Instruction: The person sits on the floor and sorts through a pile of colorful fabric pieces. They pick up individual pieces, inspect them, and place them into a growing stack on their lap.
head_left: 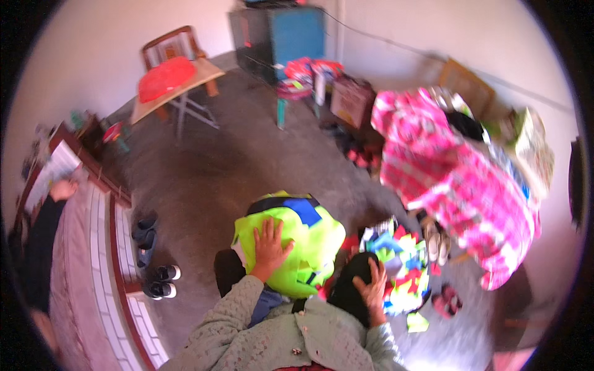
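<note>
While left hand [269,248] lies spread on yellow-green bundle [314,241], right hand [373,292] rests splayed on dark knee [348,279].

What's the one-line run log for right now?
left hand: spread on yellow-green bundle | right hand: at right knee | right of bundle: colourful scrap pile

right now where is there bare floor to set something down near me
The widest bare floor lies between the yellow-green bundle and the folding table ahead. A narrower strip runs between your left knee and the dark shoes. Your right is crowded with colourful scraps, reddish shoes and a pink cover.
</note>
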`<move>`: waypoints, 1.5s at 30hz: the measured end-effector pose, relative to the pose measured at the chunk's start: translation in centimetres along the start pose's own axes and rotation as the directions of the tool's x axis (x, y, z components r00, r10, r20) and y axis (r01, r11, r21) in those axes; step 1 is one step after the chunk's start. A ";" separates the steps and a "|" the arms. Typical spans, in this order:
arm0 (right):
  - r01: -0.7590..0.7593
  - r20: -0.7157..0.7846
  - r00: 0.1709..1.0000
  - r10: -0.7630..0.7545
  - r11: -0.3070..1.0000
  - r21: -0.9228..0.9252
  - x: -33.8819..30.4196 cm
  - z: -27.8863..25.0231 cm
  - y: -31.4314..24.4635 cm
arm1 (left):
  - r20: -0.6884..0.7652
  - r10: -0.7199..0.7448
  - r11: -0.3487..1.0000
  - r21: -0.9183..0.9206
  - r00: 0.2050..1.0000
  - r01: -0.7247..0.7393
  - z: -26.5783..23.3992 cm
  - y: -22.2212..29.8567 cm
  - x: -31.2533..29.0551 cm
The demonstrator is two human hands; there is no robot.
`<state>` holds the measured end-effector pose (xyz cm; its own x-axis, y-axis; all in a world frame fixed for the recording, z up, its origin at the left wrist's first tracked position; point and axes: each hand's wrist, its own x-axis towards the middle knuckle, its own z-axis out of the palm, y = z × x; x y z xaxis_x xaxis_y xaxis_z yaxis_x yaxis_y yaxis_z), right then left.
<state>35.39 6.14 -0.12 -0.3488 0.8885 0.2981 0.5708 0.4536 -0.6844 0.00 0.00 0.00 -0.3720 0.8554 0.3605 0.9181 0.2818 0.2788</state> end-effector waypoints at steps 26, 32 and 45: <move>-0.866 0.079 0.365 0.928 0.307 0.394 -19.0 7.6 18.1 | 0.152 0.118 0.983 0.122 0.981 -0.137 -0.1 1.2 -0.2; -0.620 0.045 0.152 0.987 0.059 0.782 -18.7 7.0 22.1 | 0.205 0.137 0.982 0.103 0.969 -0.161 -0.2 2.3 -0.1; -0.179 0.230 -0.151 0.961 -0.256 0.950 -16.0 7.3 27.8 | 0.254 0.143 0.986 0.041 0.957 -0.159 -0.1 1.7 0.4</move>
<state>51.40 4.02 -28.82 0.4302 0.2861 -0.8562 -0.7896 -0.3405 -0.5106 1.37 0.80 0.72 -0.1894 0.9689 0.1591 0.9704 0.1600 0.1810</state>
